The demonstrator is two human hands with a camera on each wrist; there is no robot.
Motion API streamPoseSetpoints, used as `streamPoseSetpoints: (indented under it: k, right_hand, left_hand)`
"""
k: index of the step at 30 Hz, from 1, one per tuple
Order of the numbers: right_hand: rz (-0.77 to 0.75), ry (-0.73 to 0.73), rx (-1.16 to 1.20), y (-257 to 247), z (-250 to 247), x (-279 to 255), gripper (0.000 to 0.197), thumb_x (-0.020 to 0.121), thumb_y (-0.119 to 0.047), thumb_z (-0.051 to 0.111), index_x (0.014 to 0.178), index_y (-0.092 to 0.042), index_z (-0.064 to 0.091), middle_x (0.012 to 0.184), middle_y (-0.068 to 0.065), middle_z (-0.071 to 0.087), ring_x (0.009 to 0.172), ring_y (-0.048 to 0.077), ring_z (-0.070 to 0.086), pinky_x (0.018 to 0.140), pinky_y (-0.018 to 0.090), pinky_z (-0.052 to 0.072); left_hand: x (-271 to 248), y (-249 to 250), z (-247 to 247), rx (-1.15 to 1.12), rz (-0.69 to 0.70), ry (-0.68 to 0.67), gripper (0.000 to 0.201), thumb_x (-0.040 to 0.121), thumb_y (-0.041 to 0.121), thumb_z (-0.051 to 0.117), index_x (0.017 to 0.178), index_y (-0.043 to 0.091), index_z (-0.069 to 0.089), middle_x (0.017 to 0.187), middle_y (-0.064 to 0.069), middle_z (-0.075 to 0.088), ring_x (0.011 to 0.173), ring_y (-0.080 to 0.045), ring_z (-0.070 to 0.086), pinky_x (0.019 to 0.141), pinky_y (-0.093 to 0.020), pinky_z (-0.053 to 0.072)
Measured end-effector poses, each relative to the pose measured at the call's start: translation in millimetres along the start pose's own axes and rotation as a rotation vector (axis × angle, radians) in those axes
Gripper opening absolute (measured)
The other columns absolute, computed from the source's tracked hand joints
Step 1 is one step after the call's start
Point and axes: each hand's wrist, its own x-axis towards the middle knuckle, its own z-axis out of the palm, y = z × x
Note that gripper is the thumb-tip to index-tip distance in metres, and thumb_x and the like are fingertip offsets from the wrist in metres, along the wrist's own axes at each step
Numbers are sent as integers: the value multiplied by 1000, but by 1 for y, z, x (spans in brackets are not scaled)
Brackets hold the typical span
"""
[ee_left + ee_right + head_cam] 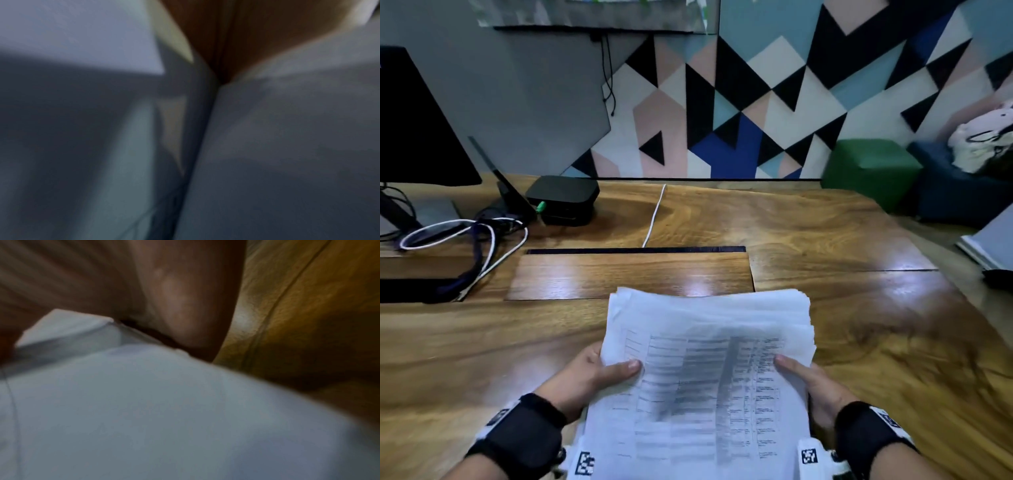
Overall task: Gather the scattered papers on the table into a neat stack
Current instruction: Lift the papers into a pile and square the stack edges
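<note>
A bundle of white printed papers (705, 377) is held tilted up above the wooden table (825, 240), its far edges uneven and fanned. My left hand (599, 370) grips the left edge, thumb on the top sheet, fingers hidden underneath. My right hand (804, 377) grips the right edge the same way. In the left wrist view only blurred grey paper (287, 146) fills the picture. The right wrist view shows blurred white paper (144, 410) below my palm (174, 296), with table wood to the right.
At the back left stand a dark monitor (414, 120), a black box (563, 198) and tangled cables (465, 240). A white cable (654, 216) runs into a slot by a wooden flap (630, 274). A green stool (869, 168) stands beyond the table's right edge.
</note>
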Motion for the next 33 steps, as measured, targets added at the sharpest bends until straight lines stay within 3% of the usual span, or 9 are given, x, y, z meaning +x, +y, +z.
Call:
streamPoseSetpoints:
  k: [4,8,10,14,18,20,23,27,33]
  right_hand:
    - [-270,141,-81,-38,16,-14,92,31,-43,99,109,-4,70,109,13,75,105,33,69,98,48,51]
    - [-735,240,-241,-70,61,-35,12,85,-11,72,93,-18,70,83,-22,76,84,-7,70,70,8,52]
    - [-858,294,-230,-65,76,-41,22,88,0,64,93,-20,68,79,-27,74,79,-11,68,70,5,51]
    - [-719,388,-299,-12,62,-23,21,81,5,71,91,-14,70,83,-19,77,81,0,72,73,14,55]
    - [-364,439,-628,45,28,4,28,85,-9,71,59,-6,61,49,-12,66,53,3,61,54,25,54]
    - [-363,466,-650,52,22,11,22,88,-14,69,67,-7,67,56,-6,68,62,10,64,63,36,56]
    - [-448,458,-560,46,27,5,10,90,-4,65,90,-10,73,78,-9,76,81,12,68,76,29,55]
    - [-571,441,-463,23,39,-16,25,79,13,67,83,-11,66,75,2,74,64,-2,63,62,16,52]
    - [-696,554,-300,2,61,-7,30,83,18,53,87,-10,64,77,0,66,59,-10,59,57,6,48]
  left_hand:
    - [1,30,8,56,245,135,63,43,36,96,88,-4,77,89,-17,77,72,-23,74,62,-28,60]
    - [9,35,32,-3,561,478,9,81,4,69,79,11,73,69,12,75,62,2,67,59,-13,55]
    - [15,26,38,-79,609,602,13,88,2,62,88,12,70,72,17,75,67,5,68,63,-12,55]
    - [36,-30,29,-94,464,747,15,81,16,75,94,8,70,76,7,77,80,-18,72,66,-22,58]
    - [46,-91,16,19,203,778,14,76,6,78,85,3,68,83,-15,73,88,-35,70,69,-31,56]
    - [45,-94,13,17,191,794,10,80,-1,74,83,5,67,85,-17,72,81,-30,69,58,-23,57]
    - [42,-80,9,24,233,799,10,84,-5,67,94,-2,67,90,-21,71,64,-14,66,50,-11,53]
    - [33,-59,7,24,362,785,28,84,-19,54,89,7,64,71,7,72,59,3,66,56,-9,53]
    - [38,-50,19,11,407,771,30,87,-18,46,99,5,60,82,-7,65,55,7,64,53,-10,53]
